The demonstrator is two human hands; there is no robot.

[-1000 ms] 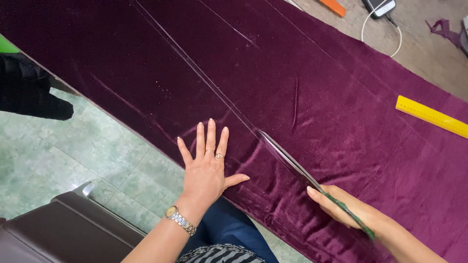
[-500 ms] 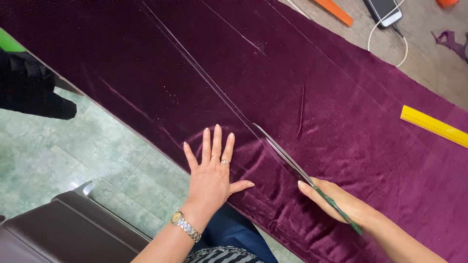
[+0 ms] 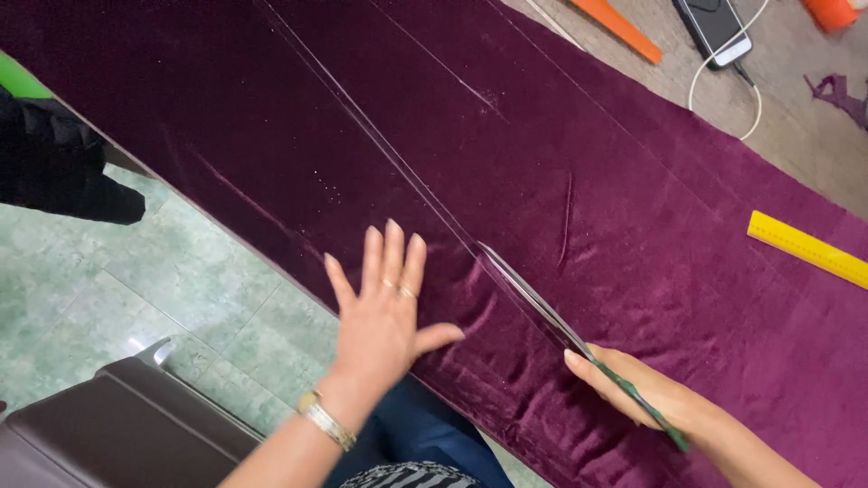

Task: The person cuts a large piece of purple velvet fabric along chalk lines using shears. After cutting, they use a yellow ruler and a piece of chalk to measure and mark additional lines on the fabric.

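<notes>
A person leans over a long sheet of deep purple velvet cloth (image 3: 561,208) that covers most of a worktop (image 3: 651,81), seen from above. The left hand (image 3: 384,316) lies flat on the cloth near its closest edge, fingers spread wide with rings on one finger and a metal watch on the wrist; the open palm appears to pin the cloth so that it does not slide or bunch. Just to the right, the right hand (image 3: 637,389) is closed around the green handles of long scissors (image 3: 551,312), whose blades point away from the person and rest along a pale straight line marked down the cloth, likely so the cut follows that line. The cloth between the two hands is rumpled into small folds. Well beyond the right hand, a yellow ruler (image 3: 805,248) lies on the cloth near its far edge. Farther off on the bare worktop are a phone (image 3: 714,27) with a white cable, an orange strip (image 3: 615,27) and a small purple scrap (image 3: 841,95). Below the left hand, green floor tiles (image 3: 136,289) and a brown seat (image 3: 108,434) show. No containers are clearly in view.
</notes>
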